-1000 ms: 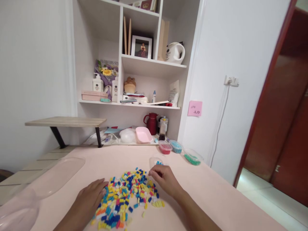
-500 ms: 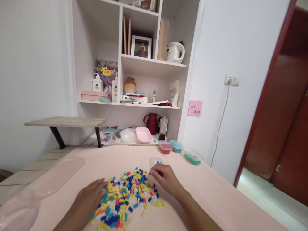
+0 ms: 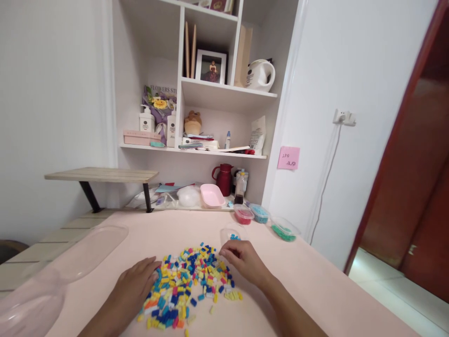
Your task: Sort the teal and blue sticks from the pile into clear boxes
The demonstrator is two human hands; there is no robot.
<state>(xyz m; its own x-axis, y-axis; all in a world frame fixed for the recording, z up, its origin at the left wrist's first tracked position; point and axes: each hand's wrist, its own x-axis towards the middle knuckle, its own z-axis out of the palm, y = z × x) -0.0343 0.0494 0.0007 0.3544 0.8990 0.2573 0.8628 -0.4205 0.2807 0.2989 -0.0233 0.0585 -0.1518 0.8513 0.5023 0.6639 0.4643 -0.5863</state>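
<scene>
A loose pile of small toy building bricks [image 3: 189,276] in yellow, blue, teal, white, red and orange spreads over the pink tabletop. My left hand [image 3: 135,281] lies with fingers stretched out along the pile's left edge, its fingertips at the bricks. At the pile's upper right, my right hand [image 3: 243,260] is closed, thumb and forefinger drawn together; anything between them is too small to make out. Just behind that hand sits a clear shallow container [image 3: 229,229] holding several blue bricks [image 3: 235,237], partly hidden by the knuckles.
Clear tubs of red pieces [image 3: 243,215], blue pieces [image 3: 259,214] and green pieces [image 3: 285,231] stand at the back right. A clear lid [image 3: 98,248] and a clear tub [image 3: 31,304] lie on the left. Behind are a pink tray [image 3: 212,195] and a wooden stand [image 3: 105,174].
The camera has turned slightly left, so everything appears a little further right. Both hands keep nearly the same places by the pile.
</scene>
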